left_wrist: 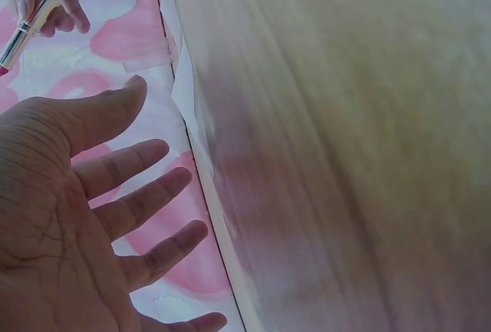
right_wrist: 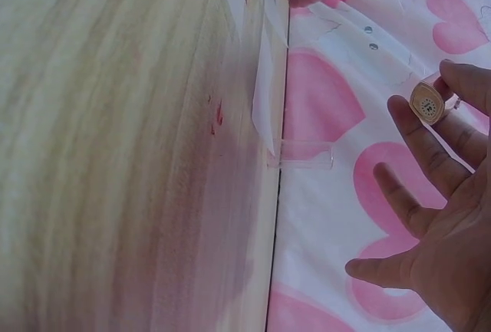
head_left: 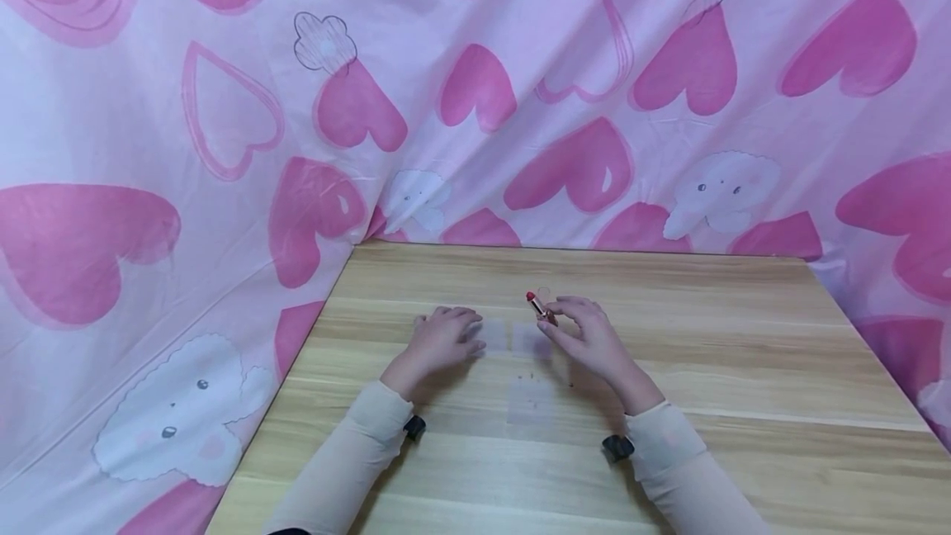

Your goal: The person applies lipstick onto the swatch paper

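Observation:
My right hand [head_left: 598, 343] pinches a lipstick [head_left: 538, 305] between thumb and fingers, above the table. Its red tip points up and to the left in the head view, and in the right wrist view its gold base [right_wrist: 426, 103] faces the camera. My left hand [head_left: 440, 343] holds nothing; its fingers are spread and relaxed in the left wrist view. It hovers beside a translucent square sheet [head_left: 490, 338]. A second sheet [head_left: 529, 340] lies under the lipstick, and a third [head_left: 529, 413] lies nearer me, with small red bits [right_wrist: 219, 112] around its far edge.
A clear cylinder [right_wrist: 311, 154] stands on the table beyond the sheets. The wooden table [head_left: 743, 353] ends at a pink heart-patterned cloth [head_left: 475, 180] at the back and sides. Black straps [head_left: 618, 447] sit at both wrists.

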### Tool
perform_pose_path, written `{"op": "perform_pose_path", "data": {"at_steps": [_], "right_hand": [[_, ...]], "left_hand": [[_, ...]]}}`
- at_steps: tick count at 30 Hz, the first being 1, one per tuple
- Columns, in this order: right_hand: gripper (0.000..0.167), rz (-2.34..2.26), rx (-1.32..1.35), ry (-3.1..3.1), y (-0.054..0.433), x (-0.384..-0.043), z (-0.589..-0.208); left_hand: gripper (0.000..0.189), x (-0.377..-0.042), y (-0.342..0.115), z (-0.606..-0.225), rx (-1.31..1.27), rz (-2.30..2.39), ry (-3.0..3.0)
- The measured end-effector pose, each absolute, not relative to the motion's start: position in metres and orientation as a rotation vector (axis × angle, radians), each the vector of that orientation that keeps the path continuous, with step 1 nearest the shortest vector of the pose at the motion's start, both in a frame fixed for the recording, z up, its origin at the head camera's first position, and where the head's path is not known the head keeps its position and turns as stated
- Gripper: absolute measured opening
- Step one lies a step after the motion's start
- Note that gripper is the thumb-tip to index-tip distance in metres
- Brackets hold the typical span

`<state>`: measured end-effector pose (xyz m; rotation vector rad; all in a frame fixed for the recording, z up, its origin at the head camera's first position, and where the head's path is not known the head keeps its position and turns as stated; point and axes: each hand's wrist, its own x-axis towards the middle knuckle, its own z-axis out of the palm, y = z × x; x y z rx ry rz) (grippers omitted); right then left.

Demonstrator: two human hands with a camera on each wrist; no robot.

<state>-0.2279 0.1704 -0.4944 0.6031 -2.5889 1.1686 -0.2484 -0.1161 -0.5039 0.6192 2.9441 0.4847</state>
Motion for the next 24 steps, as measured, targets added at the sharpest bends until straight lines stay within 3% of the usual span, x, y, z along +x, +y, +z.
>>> {"op": "perform_pose_path", "data": {"at_steps": [14, 24], "right_hand": [[0.017, 1.2, 0.652, -2.628, 0.1682, -0.2306, -0.4912], [0.018, 1.204, 0.655, -2.676, 0.1683, -0.2302, -0.4909]], "left_hand": [[0.054, -0.252, -0.1144, -0.5062, 0.611, 0.431, 2.921], [0.055, -0.2484, -0.1114, -0.5046, 0.61, 0.427, 2.866]]}}
